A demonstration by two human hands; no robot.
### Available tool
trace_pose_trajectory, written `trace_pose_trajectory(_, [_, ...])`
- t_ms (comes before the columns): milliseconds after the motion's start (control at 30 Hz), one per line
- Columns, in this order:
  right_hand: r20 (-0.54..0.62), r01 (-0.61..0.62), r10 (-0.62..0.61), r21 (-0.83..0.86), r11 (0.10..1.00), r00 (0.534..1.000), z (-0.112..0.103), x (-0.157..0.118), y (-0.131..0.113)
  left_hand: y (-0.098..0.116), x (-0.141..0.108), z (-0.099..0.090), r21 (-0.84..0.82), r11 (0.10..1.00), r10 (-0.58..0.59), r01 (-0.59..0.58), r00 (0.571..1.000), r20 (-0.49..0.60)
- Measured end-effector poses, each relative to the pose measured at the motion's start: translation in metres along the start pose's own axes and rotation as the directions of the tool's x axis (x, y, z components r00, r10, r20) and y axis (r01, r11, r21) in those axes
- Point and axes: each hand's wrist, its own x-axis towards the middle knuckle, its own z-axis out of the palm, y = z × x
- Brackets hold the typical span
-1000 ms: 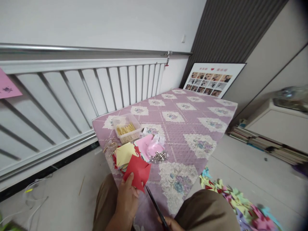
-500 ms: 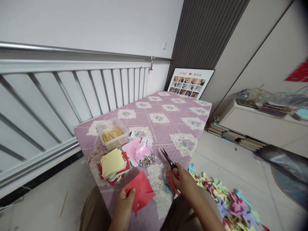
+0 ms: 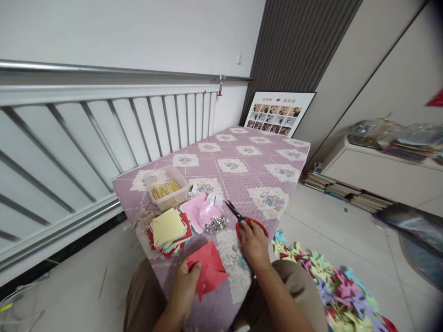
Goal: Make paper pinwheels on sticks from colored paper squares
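Observation:
My left hand [image 3: 187,281] pinches one corner of a red paper square [image 3: 209,269] with cuts running in from its corners, held above the near end of the table. The pair of scissors [image 3: 233,210] with red handles is at the tabletop, its dark blades pointing away to the left. My right hand [image 3: 254,242] is over the handles, fingers curled on them. Left of the red paper is a stack of coloured paper squares [image 3: 169,230], a yellow one on top. Beyond it, a clear dish [image 3: 216,224] holds small silvery pieces beside pink paper [image 3: 192,210].
A clear plastic box [image 3: 166,184] of thin wooden sticks stands at the table's left edge. Flowered cloth [image 3: 242,170] covers the table. Many paper pinwheels [image 3: 339,290] lie to the right, lower down. A radiator [image 3: 138,129] borders the left; a framed photo board [image 3: 280,115] leans behind.
My right hand has turned over and brought the scissors down to the tabletop, with their handles spreading apart. My left hand keeps the red paper. The view has shifted slightly.

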Motion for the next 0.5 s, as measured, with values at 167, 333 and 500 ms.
trace_pose_trajectory(167, [-0.115, 0.021, -0.012, 0.071, 0.997, 0.993, 0.017, -0.008, 0.006, 0.007, -0.002, 0.0, 0.022, 1.0, -0.013, 0.011, 0.997, 0.073])
trace_pose_trajectory(333, [-0.177, 0.076, -0.054, 0.119, 0.99, 0.983, 0.021, -0.006, 0.01, 0.012, -0.004, 0.0, -0.029, 0.997, -0.063, 0.066, 0.993, 0.096])
trace_pose_trajectory(500, [-0.215, 0.106, -0.074, 0.141, 0.984, 0.974, 0.02, -0.007, 0.011, 0.019, -0.005, 0.0, -0.056, 0.992, -0.107, 0.113, 0.989, 0.099])
